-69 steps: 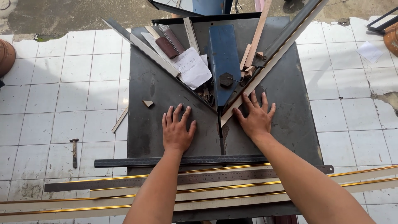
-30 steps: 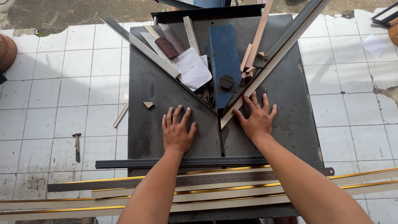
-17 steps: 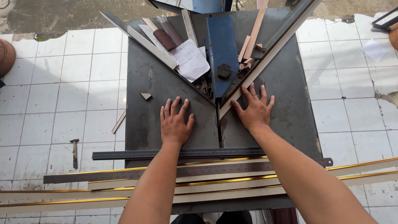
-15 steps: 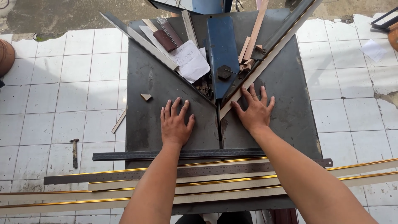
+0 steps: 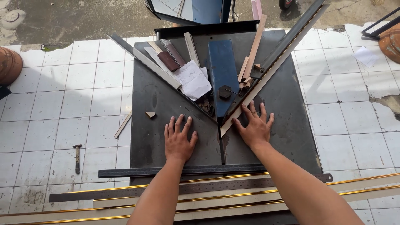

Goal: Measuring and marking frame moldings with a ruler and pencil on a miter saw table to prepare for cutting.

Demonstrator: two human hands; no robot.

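Pressing flat with fingers spread, the left hand (image 5: 179, 141) and right hand (image 5: 255, 127) rest on the dark saw table (image 5: 166, 104); the right fingertips touch the long moulding strip (image 5: 271, 71) lying diagonally.

Position: one camera worn on the person's head, above the near edge of the worktop (image 5: 287, 125).
Facing: steeply down and forward, away from the person's body.
Nearness: close; both forearms run in from the bottom edge.
Coverage: the whole dark worktop, with white tiled floor (image 5: 62, 108) on both sides and bare ground beyond.
Shared: no second view.
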